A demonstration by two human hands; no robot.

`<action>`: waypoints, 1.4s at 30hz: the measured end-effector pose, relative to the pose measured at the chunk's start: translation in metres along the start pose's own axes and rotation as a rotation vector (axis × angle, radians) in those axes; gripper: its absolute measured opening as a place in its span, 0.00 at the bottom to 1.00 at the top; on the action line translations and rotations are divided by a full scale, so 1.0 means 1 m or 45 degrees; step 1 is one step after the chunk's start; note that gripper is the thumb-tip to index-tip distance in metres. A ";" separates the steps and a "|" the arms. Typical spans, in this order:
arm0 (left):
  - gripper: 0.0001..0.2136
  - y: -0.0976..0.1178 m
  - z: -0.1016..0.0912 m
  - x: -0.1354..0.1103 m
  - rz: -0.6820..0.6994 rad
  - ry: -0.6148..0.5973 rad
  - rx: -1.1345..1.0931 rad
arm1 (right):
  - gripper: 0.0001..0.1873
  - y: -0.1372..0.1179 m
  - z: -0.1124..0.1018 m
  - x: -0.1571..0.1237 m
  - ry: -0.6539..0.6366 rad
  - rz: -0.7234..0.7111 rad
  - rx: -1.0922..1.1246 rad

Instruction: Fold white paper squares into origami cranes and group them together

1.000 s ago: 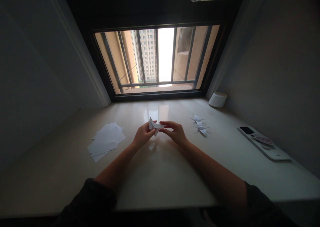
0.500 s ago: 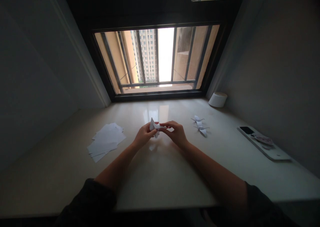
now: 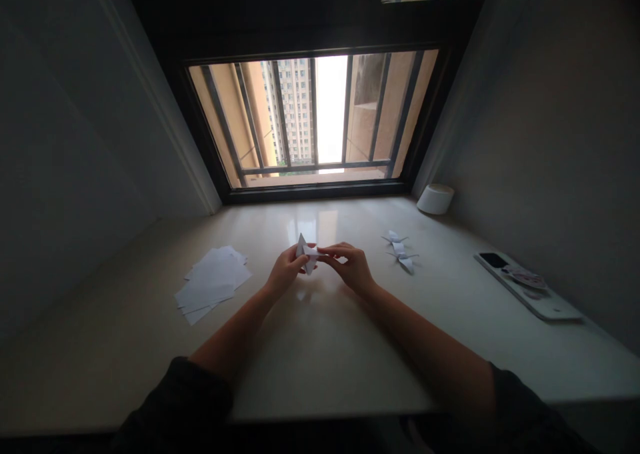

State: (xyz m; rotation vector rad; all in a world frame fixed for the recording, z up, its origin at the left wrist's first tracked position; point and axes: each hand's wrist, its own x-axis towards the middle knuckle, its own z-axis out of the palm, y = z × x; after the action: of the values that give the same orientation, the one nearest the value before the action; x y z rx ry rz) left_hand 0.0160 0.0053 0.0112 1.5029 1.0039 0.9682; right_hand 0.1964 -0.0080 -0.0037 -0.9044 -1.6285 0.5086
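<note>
A folded white paper piece (image 3: 307,253), with a pointed tip standing up, is held above the middle of the white surface. My left hand (image 3: 286,267) is closed on its left side, the thumb pressed on the near face. With thumb and fingertips pinched, my right hand (image 3: 353,266) grips the narrow right end of the same paper. Parts of the folds are hidden behind my fingers. Two small folded paper cranes (image 3: 401,252) lie to the right of my right hand.
Left of my hands is a loose stack of white paper sheets (image 3: 210,279). A phone (image 3: 530,287) lies near the right wall, and a white cup-like object (image 3: 435,199) stands at the back right. Behind the white sill (image 3: 330,354) is a dark-framed window (image 3: 320,193).
The folded paper and my left hand have shifted slightly left. My right hand keeps its pinch on the right end, with its fingers moved a little.
</note>
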 end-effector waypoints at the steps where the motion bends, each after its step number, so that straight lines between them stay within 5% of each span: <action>1: 0.21 0.000 0.000 0.000 -0.004 0.001 -0.004 | 0.10 0.000 0.000 0.000 -0.007 0.003 0.011; 13: 0.17 0.001 -0.002 0.003 -0.011 0.126 -0.041 | 0.13 0.003 -0.001 0.003 -0.027 0.014 0.053; 18: 0.17 0.000 0.001 0.003 -0.036 0.073 -0.131 | 0.15 0.005 -0.004 0.005 0.072 0.085 0.026; 30: 0.16 -0.006 0.002 0.002 -0.050 0.042 -0.118 | 0.19 0.007 0.003 0.004 -0.085 0.260 0.340; 42: 0.18 -0.005 0.006 0.000 -0.066 -0.022 -0.150 | 0.23 0.009 0.005 0.002 -0.116 0.275 0.291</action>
State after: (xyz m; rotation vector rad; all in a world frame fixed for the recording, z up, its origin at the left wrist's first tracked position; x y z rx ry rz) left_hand 0.0214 0.0043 0.0053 1.3792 0.9524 0.9598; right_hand 0.1939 0.0003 -0.0104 -0.8991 -1.5241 0.8790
